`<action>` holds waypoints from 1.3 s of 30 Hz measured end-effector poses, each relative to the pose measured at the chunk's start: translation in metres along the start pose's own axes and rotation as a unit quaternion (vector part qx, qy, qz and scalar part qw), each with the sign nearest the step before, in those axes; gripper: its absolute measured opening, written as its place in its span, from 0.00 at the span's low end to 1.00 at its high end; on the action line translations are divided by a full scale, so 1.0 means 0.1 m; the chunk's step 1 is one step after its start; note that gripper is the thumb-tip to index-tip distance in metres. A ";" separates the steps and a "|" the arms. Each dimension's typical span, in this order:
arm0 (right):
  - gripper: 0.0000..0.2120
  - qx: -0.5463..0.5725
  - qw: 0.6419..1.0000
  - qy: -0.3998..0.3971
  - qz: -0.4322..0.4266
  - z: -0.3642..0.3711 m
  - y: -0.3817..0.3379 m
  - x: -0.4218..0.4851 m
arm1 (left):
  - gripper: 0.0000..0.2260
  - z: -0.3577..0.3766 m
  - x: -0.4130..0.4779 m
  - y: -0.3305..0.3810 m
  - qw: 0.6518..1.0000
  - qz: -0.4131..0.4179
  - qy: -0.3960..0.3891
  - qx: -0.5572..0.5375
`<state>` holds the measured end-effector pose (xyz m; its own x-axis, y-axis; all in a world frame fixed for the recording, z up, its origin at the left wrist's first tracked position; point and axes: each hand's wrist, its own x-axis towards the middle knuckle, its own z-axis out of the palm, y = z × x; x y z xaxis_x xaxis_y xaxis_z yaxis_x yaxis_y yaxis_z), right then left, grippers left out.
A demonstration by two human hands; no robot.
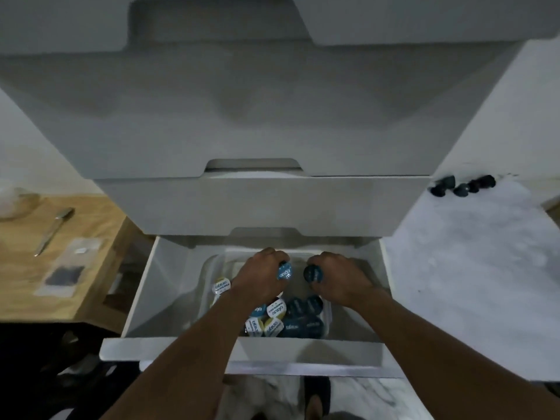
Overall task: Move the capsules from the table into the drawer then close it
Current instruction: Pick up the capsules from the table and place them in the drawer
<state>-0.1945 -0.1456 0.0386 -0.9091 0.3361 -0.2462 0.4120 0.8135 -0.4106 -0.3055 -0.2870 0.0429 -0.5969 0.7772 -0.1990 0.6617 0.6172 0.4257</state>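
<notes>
Below, in the head view, both hands reach into the open bottom drawer [141, 286] at the lower centre of the frame, each holding one capsule. The left hand [257, 275] has its fingers curled around a light blue capsule [285, 271], foil lid facing the camera; the right hand [342, 278] grips a dark blue capsule [313, 273] the same way, the two capsules close together but apart. Both hang over the far half of a clear plastic tub [209, 268] that sits inside the drawer. A pile of capsules [288, 319], white, yellow and blue lids mixed, fills the tub's near end, partly hidden under the left wrist. Directly above the hands, the drawer front above [263, 204] overhangs the back of the open drawer and hides its rear. At the upper right, a small cluster of dark capsules [463, 184] lies on the white marbled table [469, 262], near its far edge and well apart from the drawer; their exact number cannot be told. At the left of the frame a wooden surface [100, 225] carries a slim metal tool [54, 230], a flat clear packet [69, 268] with a dark patch, and the edge of a pale bowl [15, 203]. At the bottom edge, between the forearms, a dark slipper [316, 392] rests on pale marbled floor.
</notes>
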 end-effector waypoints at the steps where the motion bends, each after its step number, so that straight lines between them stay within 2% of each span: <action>1: 0.18 -0.004 1.000 0.000 0.007 0.01 -0.03 -0.01 | 0.21 0.01 0.02 -0.03 1.000 0.005 -0.012 -0.002; 14: 0.21 -0.071 0.997 -0.012 0.020 0.07 -0.10 0.07 | 0.23 0.14 0.24 -0.20 0.997 0.037 -0.062 -0.030; 17: 0.18 -0.082 0.996 -0.026 0.009 0.09 -0.08 0.11 | 0.21 0.16 0.29 -0.21 0.997 0.037 -0.068 -0.026; 20: 0.17 -0.084 0.996 -0.037 0.005 0.11 -0.07 0.15 | 0.20 0.19 0.32 -0.23 0.996 0.041 -0.073 -0.019; 25: 0.20 -0.070 0.996 -0.058 0.011 0.09 -0.05 0.20 | 0.21 0.20 0.34 -0.26 0.995 0.035 -0.088 -0.021; 30: 0.21 -0.051 0.996 -0.076 0.014 0.09 -0.03 0.20 | 0.18 0.21 0.33 -0.29 0.995 0.033 -0.087 -0.039; 39: 0.24 -0.050 0.996 -0.070 0.014 0.09 -0.02 0.16 | 0.17 0.23 0.34 -0.26 0.995 0.031 -0.089 -0.030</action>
<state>-0.2094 -0.1461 0.0273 -0.8773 0.2954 -0.3782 0.4219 0.8503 -0.3146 -0.3326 -0.2737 0.0050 -0.4630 0.8257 -0.3221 0.6623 0.5638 0.4934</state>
